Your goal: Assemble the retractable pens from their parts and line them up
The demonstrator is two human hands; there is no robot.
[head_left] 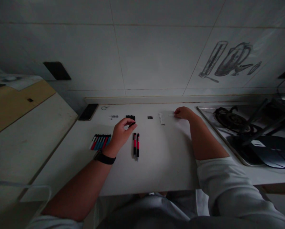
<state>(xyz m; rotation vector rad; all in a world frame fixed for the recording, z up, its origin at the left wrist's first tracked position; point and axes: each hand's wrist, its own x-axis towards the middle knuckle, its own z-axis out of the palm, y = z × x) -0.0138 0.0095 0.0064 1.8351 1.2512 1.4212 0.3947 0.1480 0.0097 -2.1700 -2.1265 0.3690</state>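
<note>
My left hand (122, 130), with a dark watch on its wrist, pinches a small black pen part (132, 124) between thumb and fingers. Just behind it lies a row of black pen parts (130, 117). Two red and black pens (136, 144) lie side by side just right of that hand. My right hand (182, 113) is closed at the fingertips over faint, pale small pieces (171, 114); what it grips is too small to tell. Left of it are thin white pen refills (161, 119) and small dark pieces (150, 117).
Coloured pen barrels (100, 142) lie in a row at left, with small metallic pieces (114, 116) behind. A phone (88, 112) and a ring-shaped item (104, 108) lie near the tiled wall. A gas stove (228, 127) borders the counter (161, 168) at right.
</note>
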